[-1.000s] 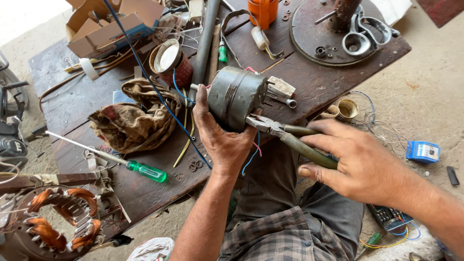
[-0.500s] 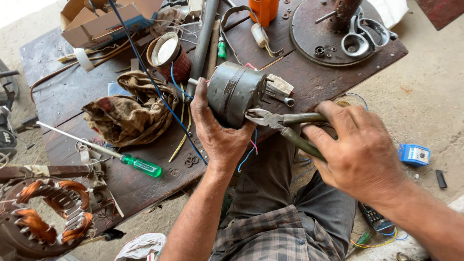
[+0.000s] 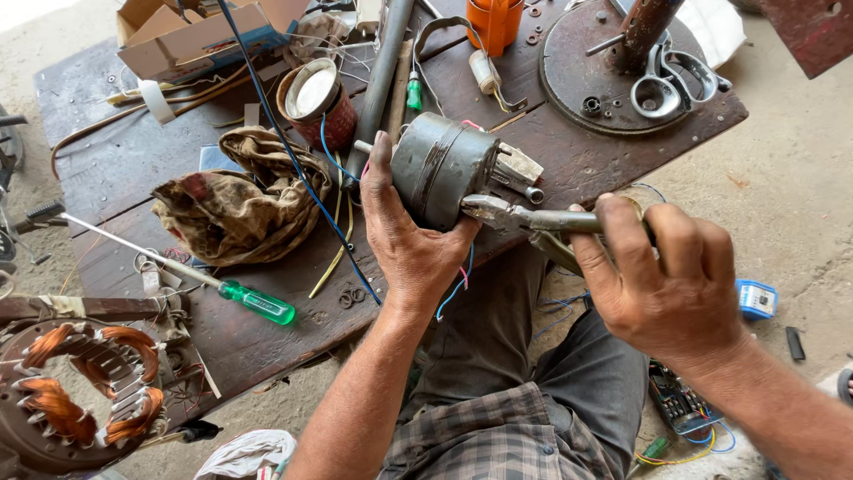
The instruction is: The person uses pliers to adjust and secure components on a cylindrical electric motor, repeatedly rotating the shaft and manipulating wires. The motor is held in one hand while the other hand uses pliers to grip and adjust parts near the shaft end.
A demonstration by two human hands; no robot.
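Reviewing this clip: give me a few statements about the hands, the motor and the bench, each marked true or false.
1. The left hand grips the grey motor housing. True.
2. The right hand holds a hammer. False: it holds pliers, their tip at the housing.
3. The green-handled screwdriver lies on the wooden bench. True.
4. The scissors are in the cardboard box. False: they lie on the round metal plate.
5. A dirty rag lies left of the housing. True.
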